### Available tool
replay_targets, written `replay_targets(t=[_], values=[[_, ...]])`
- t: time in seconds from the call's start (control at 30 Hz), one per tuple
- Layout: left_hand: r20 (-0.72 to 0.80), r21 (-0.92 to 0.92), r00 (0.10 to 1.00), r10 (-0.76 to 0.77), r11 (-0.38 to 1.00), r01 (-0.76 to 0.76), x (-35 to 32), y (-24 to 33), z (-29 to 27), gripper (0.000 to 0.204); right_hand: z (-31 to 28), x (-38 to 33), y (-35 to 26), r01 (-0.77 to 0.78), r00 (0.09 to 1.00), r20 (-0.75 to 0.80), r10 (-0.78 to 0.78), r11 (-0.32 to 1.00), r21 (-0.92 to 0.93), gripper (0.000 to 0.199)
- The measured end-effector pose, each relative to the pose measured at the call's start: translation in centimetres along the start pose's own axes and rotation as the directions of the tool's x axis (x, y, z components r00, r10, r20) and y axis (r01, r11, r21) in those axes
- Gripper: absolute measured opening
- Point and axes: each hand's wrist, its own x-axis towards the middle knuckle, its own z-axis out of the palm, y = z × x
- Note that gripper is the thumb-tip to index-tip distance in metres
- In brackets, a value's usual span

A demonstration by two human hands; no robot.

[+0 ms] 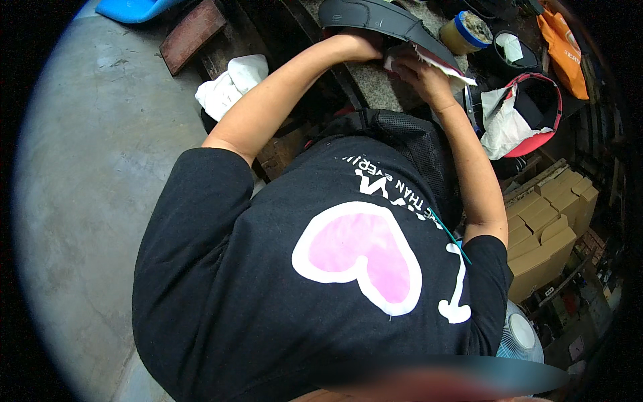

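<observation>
A dark grey, curved, band-like piece [378,17] with a raised edge is held at the top of the view. My left hand [360,45] grips its near side, with the fingertips hidden behind and beneath it. My right hand [427,79] has its fingers closed on a white cloth [439,61] with a frayed edge, which lies along the underside of the dark piece. How the cloth is joined to the piece cannot be seen. Below both hands is a speckled grey work surface [385,87].
A jar [463,33] with a blue rim stands right of the dark piece. Beyond it are a black cup-like container [516,50] and an orange bag [561,53]. A red-and-black item [536,137] holds white cloth. Cardboard boxes [546,228] sit at right; a white cloth bundle [231,87] lies left.
</observation>
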Motion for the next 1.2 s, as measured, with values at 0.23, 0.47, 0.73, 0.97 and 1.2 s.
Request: replay_targets(t=[0.23,0.47,0.73,0.97,1.2], values=[[-0.315,-0.209,0.919,0.236,0.927,-0.31,-2.0,-1.9,0.6,0.034,-1.5,-0.7,-1.5,0.285,0.956,-0.032,-0.291,0.951,-0.117,0.034],[-0.259,-0.088,0.922,0.286,0.944,-0.317,-2.4,-1.3,0.4,0.034,-2.7,-2.0,-1.4,0.273,0.96,-0.107,-0.259,0.95,0.153,0.039],[-0.343,-0.216,0.893,0.29,0.901,-0.375,-2.3,-2.0,1.1,0.028,-1.7,-1.1,-2.0,0.125,0.992,-0.005,-0.126,0.989,-0.074,0.047],[-0.311,-0.207,0.896,0.317,0.897,-0.39,-2.7,-1.0,0.3,0.027,-2.0,-0.3,-2.0,0.259,0.965,-0.001,-0.262,0.955,-0.141,0.05],[-0.351,-0.131,0.878,0.324,0.912,-0.389,-2.1,-0.8,1.0,0.026,-2.3,0.5,-1.5,0.148,0.963,0.217,-0.16,0.986,0.072,0.041]])
